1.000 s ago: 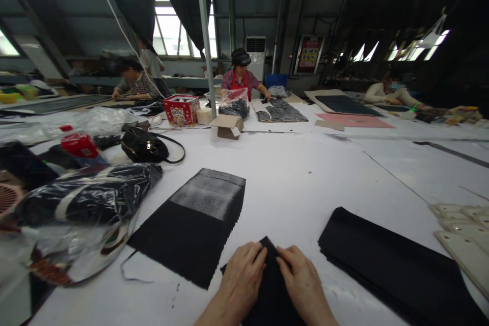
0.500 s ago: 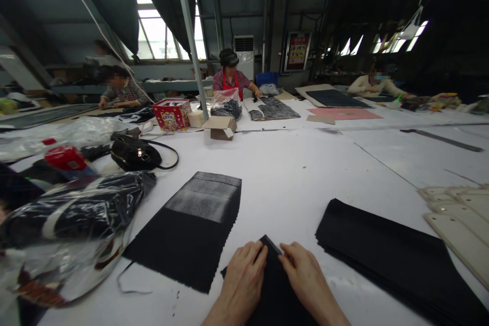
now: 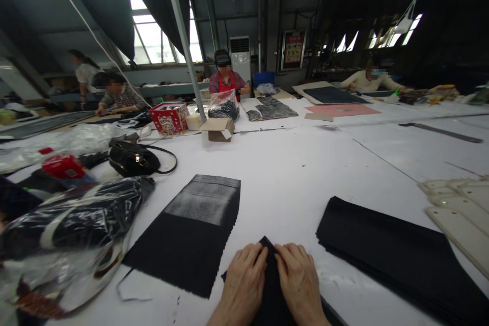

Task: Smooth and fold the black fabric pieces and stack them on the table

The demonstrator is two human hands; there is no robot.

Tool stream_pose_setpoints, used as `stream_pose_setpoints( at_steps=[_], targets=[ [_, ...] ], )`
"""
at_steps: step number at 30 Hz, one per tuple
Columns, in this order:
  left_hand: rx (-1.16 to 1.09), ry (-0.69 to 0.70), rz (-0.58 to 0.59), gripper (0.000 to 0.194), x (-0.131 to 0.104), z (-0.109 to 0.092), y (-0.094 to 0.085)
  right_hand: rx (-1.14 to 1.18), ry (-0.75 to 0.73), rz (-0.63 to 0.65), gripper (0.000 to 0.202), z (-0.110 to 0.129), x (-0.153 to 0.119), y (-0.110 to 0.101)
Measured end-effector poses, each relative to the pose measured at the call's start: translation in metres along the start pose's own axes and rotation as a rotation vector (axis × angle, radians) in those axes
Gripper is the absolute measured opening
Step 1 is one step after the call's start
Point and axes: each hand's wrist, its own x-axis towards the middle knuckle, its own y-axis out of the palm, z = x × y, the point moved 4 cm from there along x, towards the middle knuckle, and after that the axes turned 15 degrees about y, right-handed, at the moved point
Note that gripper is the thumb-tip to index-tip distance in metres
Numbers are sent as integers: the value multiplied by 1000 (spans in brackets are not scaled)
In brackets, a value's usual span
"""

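A piece of black fabric (image 3: 270, 293) lies on the white table in front of me, its pointed corner facing away. My left hand (image 3: 245, 272) presses on its left side, with thumb and fingertips closed together at the edge near the corner. On the opposite edge my right hand (image 3: 296, 270) pinches the fabric, fingers bent and close to the left fingertips. To the left lies a stack of black fabric pieces (image 3: 175, 249) with a greyish, whitened band at its far end. A second black fabric stack (image 3: 385, 249) rests to the right.
Plastic-wrapped dark goods (image 3: 84, 211), a black handbag (image 3: 133, 159) and a red package (image 3: 64, 167) crowd the left side. A small cardboard box (image 3: 217, 130) stands by a metal pole (image 3: 185, 35). Beige panels (image 3: 458, 219) lie at right. Several people work across the table.
My right hand has turned and closed in on the fabric's edge, its fingers now nearer my left hand. The fabric's grey edge strip near the corner no longer shows.
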Motion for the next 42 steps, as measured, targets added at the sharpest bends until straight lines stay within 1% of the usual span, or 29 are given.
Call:
stream_pose_setpoints(
  at_steps=[5, 9, 13, 16, 19, 22, 29, 35, 38, 42],
  targets=[
    [6, -4, 13, 45, -1, 1, 3, 23, -105, -48, 29, 1, -10, 8],
    [16, 17, 72, 57, 0, 2, 4, -4, -167, -49, 31, 5, -14, 10],
    [36, 19, 112, 59, 1, 3, 7, -62, -199, -55, 32, 8, -15, 11],
    [30, 18, 117, 56, 0, 5, 9, -88, -211, -66, 33, 9, -16, 11],
    [28, 11, 95, 52, -1, 6, 10, -98, -221, -75, 35, 10, -17, 11],
    [22, 5, 92, 53, -2, 7, 11, -106, -227, -85, 36, 11, -17, 12],
    [-7, -38, 128, 52, -2, 9, 14, -132, -230, -60, 37, 11, -16, 15],
    [-44, -68, 155, 51, -1, 10, 13, -130, -219, -42, 39, 10, -17, 17],
    [-52, -86, 172, 48, 2, 8, 12, -135, -217, -36, 38, 11, -17, 17],
    [-5, -137, 214, 44, 9, 8, 8, -136, -213, -45, 34, 12, -16, 15]
  ],
)
